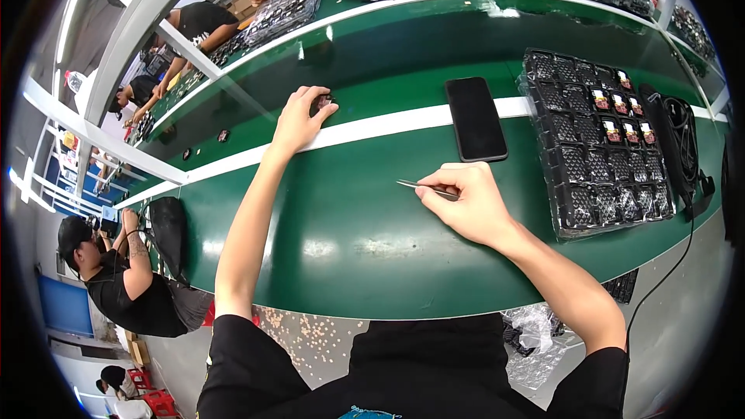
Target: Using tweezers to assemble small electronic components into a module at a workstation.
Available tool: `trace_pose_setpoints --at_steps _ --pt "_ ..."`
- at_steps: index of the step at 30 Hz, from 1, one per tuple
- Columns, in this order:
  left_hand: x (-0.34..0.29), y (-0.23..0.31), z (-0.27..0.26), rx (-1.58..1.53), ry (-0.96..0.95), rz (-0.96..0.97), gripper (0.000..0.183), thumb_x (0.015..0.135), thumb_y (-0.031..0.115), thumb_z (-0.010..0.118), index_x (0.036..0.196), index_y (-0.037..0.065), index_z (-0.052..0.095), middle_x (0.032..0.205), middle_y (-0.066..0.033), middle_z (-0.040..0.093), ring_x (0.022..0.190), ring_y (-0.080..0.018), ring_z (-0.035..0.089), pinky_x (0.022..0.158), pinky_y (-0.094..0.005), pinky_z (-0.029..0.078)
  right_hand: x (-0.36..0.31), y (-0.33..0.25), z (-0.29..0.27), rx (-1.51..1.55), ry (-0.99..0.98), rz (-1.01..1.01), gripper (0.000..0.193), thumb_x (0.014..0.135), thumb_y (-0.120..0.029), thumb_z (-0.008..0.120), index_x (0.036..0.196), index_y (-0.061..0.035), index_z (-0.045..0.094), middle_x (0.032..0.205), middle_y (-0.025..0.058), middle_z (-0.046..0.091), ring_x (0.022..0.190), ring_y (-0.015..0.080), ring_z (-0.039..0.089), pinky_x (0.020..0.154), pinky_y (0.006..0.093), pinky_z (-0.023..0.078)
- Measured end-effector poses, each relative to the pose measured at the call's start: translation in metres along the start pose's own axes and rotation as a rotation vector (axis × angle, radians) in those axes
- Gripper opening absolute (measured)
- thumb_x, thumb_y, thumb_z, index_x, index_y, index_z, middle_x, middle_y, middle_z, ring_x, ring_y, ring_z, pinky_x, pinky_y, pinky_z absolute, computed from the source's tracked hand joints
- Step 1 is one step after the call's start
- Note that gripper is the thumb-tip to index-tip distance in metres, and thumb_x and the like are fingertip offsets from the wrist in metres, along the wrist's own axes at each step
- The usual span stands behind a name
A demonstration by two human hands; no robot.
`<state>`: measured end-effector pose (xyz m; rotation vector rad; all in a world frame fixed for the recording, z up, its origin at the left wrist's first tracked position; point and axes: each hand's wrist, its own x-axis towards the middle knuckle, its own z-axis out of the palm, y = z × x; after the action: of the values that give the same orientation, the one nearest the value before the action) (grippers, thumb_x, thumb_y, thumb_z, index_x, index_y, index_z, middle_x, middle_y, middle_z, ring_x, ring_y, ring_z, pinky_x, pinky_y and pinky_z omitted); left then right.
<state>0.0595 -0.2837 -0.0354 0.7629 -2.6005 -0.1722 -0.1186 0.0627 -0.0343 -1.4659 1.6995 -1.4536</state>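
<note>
- The small dark part [325,99] lay at the fingertips of the left hand [305,118], beyond the white strip [372,130], so the left hand was the nearer of the 2.
- From the tip of the tweezers [428,188], the part lay to the left and farther from the person, well apart from the metal.
- The tweezers' long axis ran mostly left to right, the tip angled slightly away and pointing left, short of a straight line to the part.
- The right hand [469,200] pinched the tweezers between thumb and fingers above the green bench [349,275].
- The left thumb and fingers curled around the part; it was small and partly covered, so whether they gripped or only touched it could not be told.
- The phone [475,119] lay beyond the right hand, and the black tray [574,194] to that hand's right.
</note>
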Motion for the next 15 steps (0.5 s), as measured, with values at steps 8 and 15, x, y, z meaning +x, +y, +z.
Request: trace_pose_setpoints --at_steps 8,15 --pt "-0.035 0.046 -0.009 -0.477 -0.134 0.145 0.060 0.092 0.008 0.085 0.148 0.002 0.065 0.132 -0.0137 0.076 0.119 -0.0264 0.073 0.103 -0.0390 0.058 -0.004 0.006 0.003 0.033 0.131 0.062 0.013 0.094 -0.005 0.083 0.104 0.0027 0.085 0.072 0.0030 0.070 0.063 0.0040 0.054 0.057 0.0277 0.039" --pt "-0.102 0.107 -0.038 -0.637 -0.354 0.322 0.075 0.083 0.002 0.082 0.154 0.006 0.061 0.160 -0.0158 0.061 0.147 -0.0347 0.058 0.126 -0.0479 0.043 -0.001 -0.001 0.003 0.123 0.078 0.183 0.012 0.099 -0.002 0.081 0.108 0.0047 0.085 0.083 0.0015 0.074 0.071 0.0009 0.058 0.060 0.0215 0.043"
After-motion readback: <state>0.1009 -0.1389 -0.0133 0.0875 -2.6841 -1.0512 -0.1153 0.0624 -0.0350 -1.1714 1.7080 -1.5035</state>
